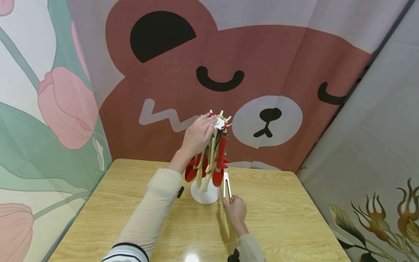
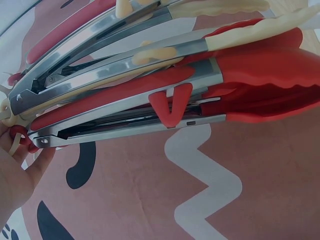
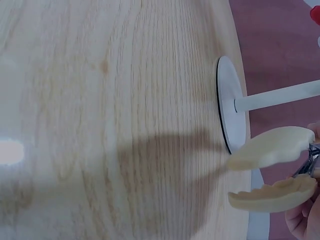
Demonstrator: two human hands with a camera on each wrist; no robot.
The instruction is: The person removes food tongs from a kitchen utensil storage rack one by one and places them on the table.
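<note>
the left hand [image 1: 198,134] rests at the crown of a white, round-based stand [image 1: 205,198] hung with metal tongs with red or cream heads [image 1: 217,179], its cream-sleeved forearm [image 1: 148,211] slanting in from 7 o'clock; whether those fingers grip, i cannot tell. at the stand's 5 o'clock, the right hand [image 1: 237,211] curls round slim metal tongs [image 1: 229,187], their cream tips spread towards 6 o'clock. the pale wooden table [image 1: 278,211] stretches towards 3 and 9 o'clock, its far edge at 12 before a bear-printed curtain [image 1: 262,62].
</note>
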